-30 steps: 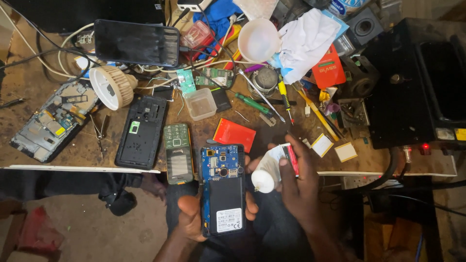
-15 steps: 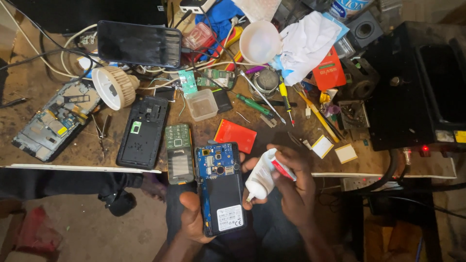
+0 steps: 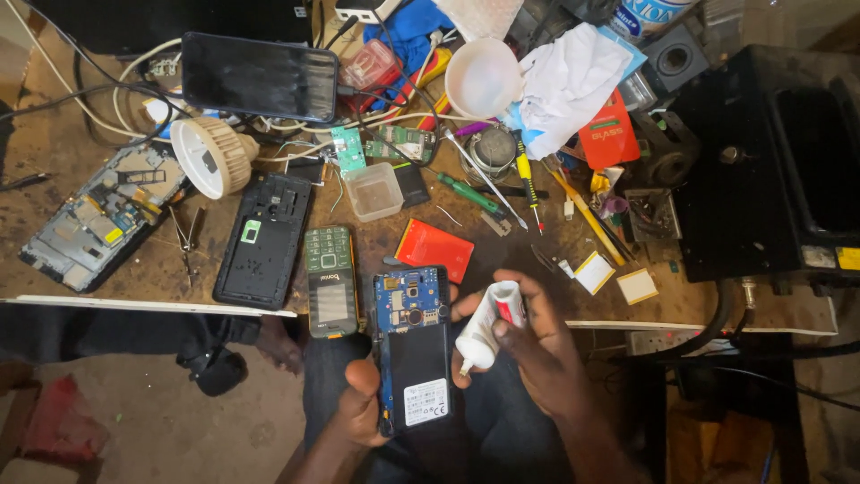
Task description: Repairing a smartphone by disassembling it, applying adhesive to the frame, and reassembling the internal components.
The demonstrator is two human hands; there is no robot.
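Gripping an opened phone point(image 3: 413, 350) along its lower left edge, the left hand point(image 3: 361, 403) is closed on it, thumb on the rim, with its fingers hidden behind the body. This phone, back cover off and circuit board bare at its top, is held over the person's lap just below the near edge of the surface point(image 3: 81, 260). Right of the phone, the right hand point(image 3: 537, 345) is clamped around a small white tube point(image 3: 485, 324), nozzle pointing down and toward the phone's right edge (whether the tip touches is hard to tell). Both forearms are cut off by the bottom of the frame. Left of the phone's top lies a keypad phone point(image 3: 331, 280), and just above the phone a red battery point(image 3: 435, 249).
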